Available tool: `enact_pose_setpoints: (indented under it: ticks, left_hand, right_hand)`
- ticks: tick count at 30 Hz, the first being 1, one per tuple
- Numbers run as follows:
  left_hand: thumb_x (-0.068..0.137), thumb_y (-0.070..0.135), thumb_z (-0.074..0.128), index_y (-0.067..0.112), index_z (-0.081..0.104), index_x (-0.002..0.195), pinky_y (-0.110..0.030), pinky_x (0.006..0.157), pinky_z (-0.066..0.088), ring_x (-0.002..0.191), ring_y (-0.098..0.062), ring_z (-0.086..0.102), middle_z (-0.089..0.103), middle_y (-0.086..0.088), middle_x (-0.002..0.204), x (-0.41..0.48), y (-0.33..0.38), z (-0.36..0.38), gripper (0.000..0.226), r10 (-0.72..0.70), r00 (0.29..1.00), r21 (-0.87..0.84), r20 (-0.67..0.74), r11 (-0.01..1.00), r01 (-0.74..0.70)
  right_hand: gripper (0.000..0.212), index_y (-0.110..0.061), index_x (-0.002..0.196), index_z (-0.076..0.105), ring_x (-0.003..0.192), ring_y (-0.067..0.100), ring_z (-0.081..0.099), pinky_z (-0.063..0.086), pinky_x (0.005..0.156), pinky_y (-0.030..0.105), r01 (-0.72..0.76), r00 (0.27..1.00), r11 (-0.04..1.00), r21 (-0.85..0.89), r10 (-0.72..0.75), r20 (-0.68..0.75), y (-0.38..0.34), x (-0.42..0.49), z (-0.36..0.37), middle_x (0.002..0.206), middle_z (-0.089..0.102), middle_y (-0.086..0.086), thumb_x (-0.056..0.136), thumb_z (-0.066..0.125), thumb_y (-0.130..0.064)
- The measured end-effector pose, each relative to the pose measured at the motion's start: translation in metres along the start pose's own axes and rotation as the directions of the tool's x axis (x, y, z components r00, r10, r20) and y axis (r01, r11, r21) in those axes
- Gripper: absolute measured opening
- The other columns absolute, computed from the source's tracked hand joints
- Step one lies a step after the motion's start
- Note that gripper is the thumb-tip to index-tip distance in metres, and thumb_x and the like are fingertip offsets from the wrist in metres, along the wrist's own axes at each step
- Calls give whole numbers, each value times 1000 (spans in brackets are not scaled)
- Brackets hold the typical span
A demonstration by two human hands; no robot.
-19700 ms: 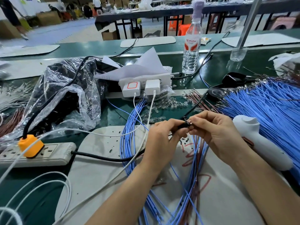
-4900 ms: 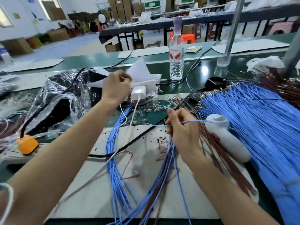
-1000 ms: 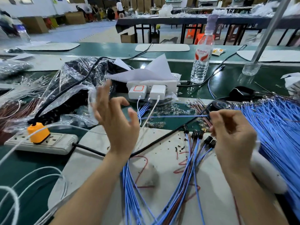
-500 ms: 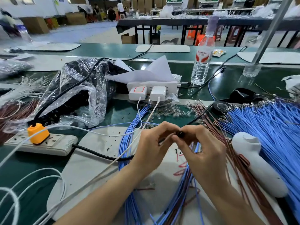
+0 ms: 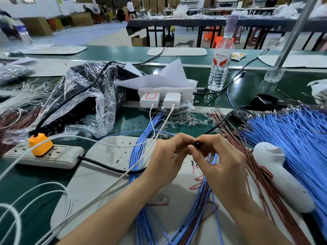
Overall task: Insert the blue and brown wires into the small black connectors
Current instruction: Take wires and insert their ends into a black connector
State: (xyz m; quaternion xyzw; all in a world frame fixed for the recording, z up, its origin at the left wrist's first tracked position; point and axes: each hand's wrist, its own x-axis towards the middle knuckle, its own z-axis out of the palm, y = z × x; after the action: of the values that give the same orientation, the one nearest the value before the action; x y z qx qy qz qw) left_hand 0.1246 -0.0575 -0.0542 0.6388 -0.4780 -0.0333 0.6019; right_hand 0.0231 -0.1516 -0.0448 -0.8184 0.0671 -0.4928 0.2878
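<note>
My right hand (image 5: pixel 223 161) pinches a small black connector (image 5: pixel 197 144) above the grey work mat (image 5: pixel 99 175). My left hand (image 5: pixel 166 156) meets it fingertip to fingertip and pinches a thin blue wire (image 5: pixel 123 133) that loops off to the left; the wire's end is hidden between the fingers. Finished blue and brown wires (image 5: pixel 200 206) hang from under my hands toward me. A large fan of loose blue wires (image 5: pixel 290 138) lies at the right, with brown wires (image 5: pixel 247 156) beside it.
A white handheld tool (image 5: pixel 281 175) lies on the wires at right. A power strip with an orange plug (image 5: pixel 40 144) sits at left, a crumpled plastic bag (image 5: pixel 79 103) behind it. White chargers (image 5: pixel 161 99) and a water bottle (image 5: pixel 221 62) stand further back.
One second ago my hands were apart, the left one raised and open. They have come together at the middle of the mat, pinching connector and wire. Little has moved in the last half second.
</note>
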Motion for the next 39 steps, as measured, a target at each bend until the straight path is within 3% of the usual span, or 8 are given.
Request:
enact_pose_setpoints:
  ticks: [9,15,20,27,32,35,37,39]
  left_hand:
    - [88,-1,57,-4,67,94,-27,68,53,81,-14,63,62,-8,94,3,3,-3,12,111,994,81,-2,991,-111]
    - [87,-1,58,-5,68,92,-21,66,50,77,-12,59,60,-10,88,4,2,-3,12,119,993,117,6,986,-119]
    - [87,-4,57,-4,68,92,-34,65,52,78,-17,60,60,-11,87,5,3,-4,12,146,989,137,22,979,-148]
    - [88,-5,56,-4,68,91,-31,64,52,76,-13,61,63,-9,88,6,0,-4,12,196,979,169,49,965,-201]
    - [92,-2,53,-4,58,107,-40,72,55,86,-20,67,66,-7,95,2,-6,-5,16,154,982,87,113,983,-164]
    - [88,8,64,4,54,118,-26,81,54,92,-8,67,66,2,100,1,-5,-3,31,177,978,54,111,982,-183]
    - [89,19,65,11,59,119,-17,80,51,88,-1,64,65,7,98,2,-6,-2,32,207,975,102,77,971,-214]
    - [92,23,61,14,63,116,-16,79,51,85,-1,63,65,6,96,2,-8,-2,26,230,971,134,59,962,-236]
  right_hand:
    - [12,-3,88,66,64,14,57,47,65,20,9,999,999,35,-10,32,-2,2,-3,73,61,4,80,71,-10]
    - [10,-3,86,66,64,15,55,46,65,21,-7,999,999,32,6,32,0,2,-2,72,60,5,79,71,-8]
    - [8,0,82,66,65,13,54,46,66,18,42,999,999,31,-42,-6,-3,2,-3,72,60,4,77,71,-5]
    - [6,1,81,67,67,13,55,48,67,19,99,995,995,-10,-99,-27,-6,3,-3,73,60,5,77,70,-3]
    - [12,-3,87,67,69,10,55,43,71,11,-8,998,999,-48,10,54,-2,2,1,76,60,3,78,72,-8]
    - [22,-6,89,69,71,11,56,45,70,14,0,993,999,-50,6,117,-2,10,-6,78,61,3,83,71,-26]
    - [29,-8,89,69,71,10,55,43,70,14,-37,998,994,-99,41,37,3,23,-25,78,62,0,85,64,-36]
    - [24,-8,87,69,74,19,57,44,71,24,-194,977,929,-316,155,-145,24,36,-57,79,65,4,88,60,-30]
